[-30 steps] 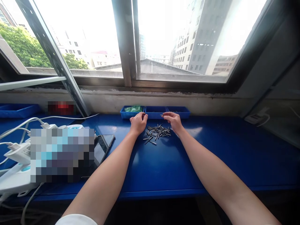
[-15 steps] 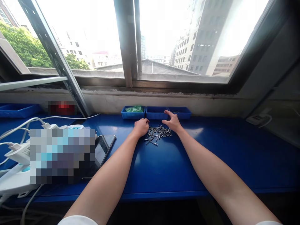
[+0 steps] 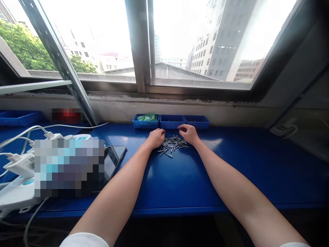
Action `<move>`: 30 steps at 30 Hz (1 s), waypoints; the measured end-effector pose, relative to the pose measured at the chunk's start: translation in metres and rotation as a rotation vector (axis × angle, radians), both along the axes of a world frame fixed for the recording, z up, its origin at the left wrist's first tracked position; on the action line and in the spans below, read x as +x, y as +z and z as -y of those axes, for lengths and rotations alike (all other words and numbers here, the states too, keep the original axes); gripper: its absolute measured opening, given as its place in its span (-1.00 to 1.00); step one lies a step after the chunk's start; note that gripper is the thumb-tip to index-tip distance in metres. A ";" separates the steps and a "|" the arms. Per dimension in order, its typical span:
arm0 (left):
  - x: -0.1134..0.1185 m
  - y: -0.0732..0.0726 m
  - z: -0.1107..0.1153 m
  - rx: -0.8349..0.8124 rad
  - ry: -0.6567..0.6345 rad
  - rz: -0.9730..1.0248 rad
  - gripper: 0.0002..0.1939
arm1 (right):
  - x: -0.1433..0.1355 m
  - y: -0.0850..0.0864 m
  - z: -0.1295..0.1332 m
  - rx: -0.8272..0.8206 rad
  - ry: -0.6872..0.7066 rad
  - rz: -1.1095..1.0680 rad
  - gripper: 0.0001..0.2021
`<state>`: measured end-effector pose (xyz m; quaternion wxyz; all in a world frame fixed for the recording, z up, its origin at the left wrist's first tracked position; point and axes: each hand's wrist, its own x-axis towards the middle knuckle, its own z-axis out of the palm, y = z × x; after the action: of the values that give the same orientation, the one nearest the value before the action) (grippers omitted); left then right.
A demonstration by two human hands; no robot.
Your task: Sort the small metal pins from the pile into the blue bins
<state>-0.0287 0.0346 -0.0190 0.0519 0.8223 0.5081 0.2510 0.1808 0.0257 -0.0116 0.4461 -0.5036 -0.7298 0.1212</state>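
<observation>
On blue tabletop (image 3: 244, 164) by window (image 3: 141, 51), curling left hand (image 3: 156, 138) beside left edge of loose metal pins (image 3: 174, 143), before blue bins (image 3: 172, 125), and bending right hand (image 3: 189, 134) at their far right side. Cannot tell if gripping any pin with either; best keeping fingertips light, without scattering the heap.

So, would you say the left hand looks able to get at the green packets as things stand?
Probably yes: the left hand is just in front of the blue bin, whose open top leaves the green packets exposed.
</observation>
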 end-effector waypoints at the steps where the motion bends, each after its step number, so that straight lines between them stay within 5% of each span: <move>1: 0.001 0.001 0.000 0.000 -0.011 0.005 -0.68 | 0.000 -0.001 -0.001 -0.011 0.016 0.050 -0.75; 6: 0.006 0.004 0.005 -0.010 -0.107 0.052 -0.68 | 0.001 -0.006 -0.004 -0.109 0.036 0.245 -0.77; 15: 0.009 0.009 0.015 -0.044 -0.209 0.044 -0.70 | 0.003 -0.008 -0.007 -0.173 0.047 0.253 -0.88; 23: 0.008 0.008 0.013 -0.003 -0.194 0.067 -0.71 | 0.002 -0.006 -0.002 -0.146 0.069 0.078 -0.88; 30: 0.009 0.012 0.015 0.132 -0.249 0.171 -0.72 | -0.008 0.009 0.008 -0.153 0.255 -0.094 -0.83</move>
<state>-0.0194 0.0194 -0.0073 0.0716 0.8561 0.3784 0.3446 0.1728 0.0174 -0.0027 0.4214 -0.4332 -0.7547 0.2555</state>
